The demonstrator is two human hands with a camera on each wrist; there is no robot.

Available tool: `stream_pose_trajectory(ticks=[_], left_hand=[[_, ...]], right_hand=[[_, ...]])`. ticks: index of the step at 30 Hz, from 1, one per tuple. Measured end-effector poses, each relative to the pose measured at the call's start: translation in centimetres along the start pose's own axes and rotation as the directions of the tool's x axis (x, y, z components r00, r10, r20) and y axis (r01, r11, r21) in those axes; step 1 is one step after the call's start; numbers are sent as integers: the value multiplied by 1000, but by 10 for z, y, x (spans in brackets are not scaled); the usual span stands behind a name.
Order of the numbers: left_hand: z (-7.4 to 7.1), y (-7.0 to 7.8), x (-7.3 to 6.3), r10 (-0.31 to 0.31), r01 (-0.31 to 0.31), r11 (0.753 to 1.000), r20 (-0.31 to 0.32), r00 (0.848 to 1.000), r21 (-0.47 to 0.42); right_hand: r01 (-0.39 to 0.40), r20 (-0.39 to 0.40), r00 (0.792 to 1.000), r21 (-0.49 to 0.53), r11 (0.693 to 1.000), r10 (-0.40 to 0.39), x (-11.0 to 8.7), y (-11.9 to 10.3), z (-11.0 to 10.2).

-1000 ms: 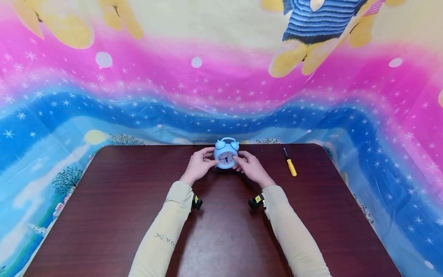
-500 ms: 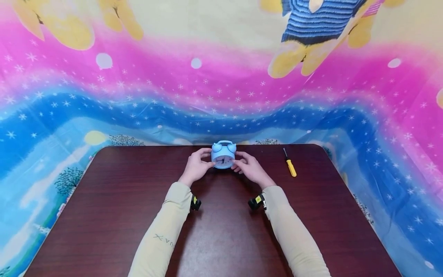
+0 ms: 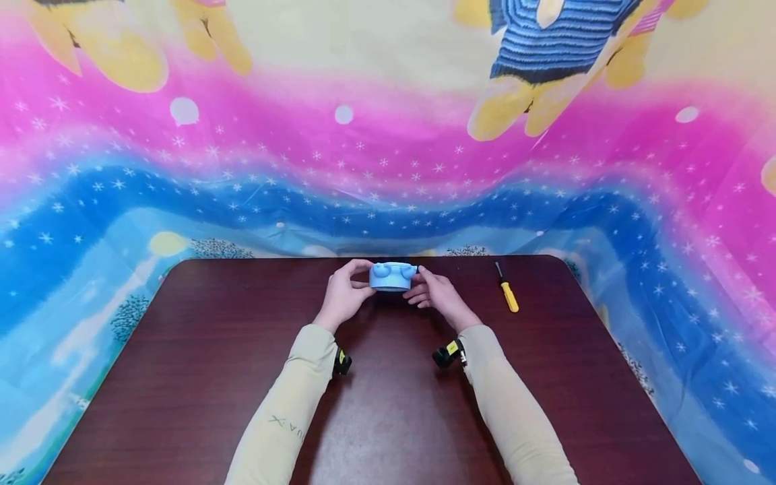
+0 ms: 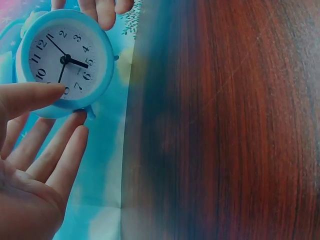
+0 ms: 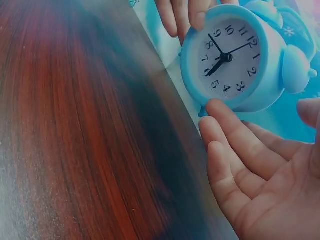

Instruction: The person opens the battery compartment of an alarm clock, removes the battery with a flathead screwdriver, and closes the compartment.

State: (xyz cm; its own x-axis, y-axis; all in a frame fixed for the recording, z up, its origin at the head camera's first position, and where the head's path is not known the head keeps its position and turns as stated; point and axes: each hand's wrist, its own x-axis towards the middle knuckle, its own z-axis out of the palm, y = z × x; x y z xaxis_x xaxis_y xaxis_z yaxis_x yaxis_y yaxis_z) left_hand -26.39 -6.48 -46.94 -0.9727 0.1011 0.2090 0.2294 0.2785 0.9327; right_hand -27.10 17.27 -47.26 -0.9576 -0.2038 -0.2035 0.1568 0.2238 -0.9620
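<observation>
A light blue twin-bell alarm clock (image 3: 391,277) is held up near the table's far edge, tipped so its bells and top face the head camera and its dial is almost hidden there. My left hand (image 3: 344,294) grips its left side, the thumb over the dial's edge and the fingers behind, as the left wrist view of the clock (image 4: 70,55) shows. At the other side, my right hand (image 3: 438,294) touches the rim with loosely extended fingers (image 5: 235,130). Its thumb stands apart from the clock in the right wrist view, where numerals and black clock hands show on the dial.
A screwdriver (image 3: 508,294) with a yellow handle lies on the dark wooden table (image 3: 182,377), right of the hands. Behind the table hangs a colourful printed cloth (image 3: 388,162). Small black cameras sit on both wrists.
The clock has tipped, turning its dial downward out of the head view and its top toward the camera. My right thumb has come off the dial's edge; the left hand keeps its grip.
</observation>
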Motion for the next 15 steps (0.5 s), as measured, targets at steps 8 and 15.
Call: stream_pose_trajectory(ticks=[8,15], left_hand=[[0,-3,-4,43,-43,999,-8,999,-13],[3,-4,-5,57,-57,998,-8,998,-39]], right_hand=[[-100,79,992,54,994,96,1,1,3],[-104,77,992,59,993,99,1,0,3]])
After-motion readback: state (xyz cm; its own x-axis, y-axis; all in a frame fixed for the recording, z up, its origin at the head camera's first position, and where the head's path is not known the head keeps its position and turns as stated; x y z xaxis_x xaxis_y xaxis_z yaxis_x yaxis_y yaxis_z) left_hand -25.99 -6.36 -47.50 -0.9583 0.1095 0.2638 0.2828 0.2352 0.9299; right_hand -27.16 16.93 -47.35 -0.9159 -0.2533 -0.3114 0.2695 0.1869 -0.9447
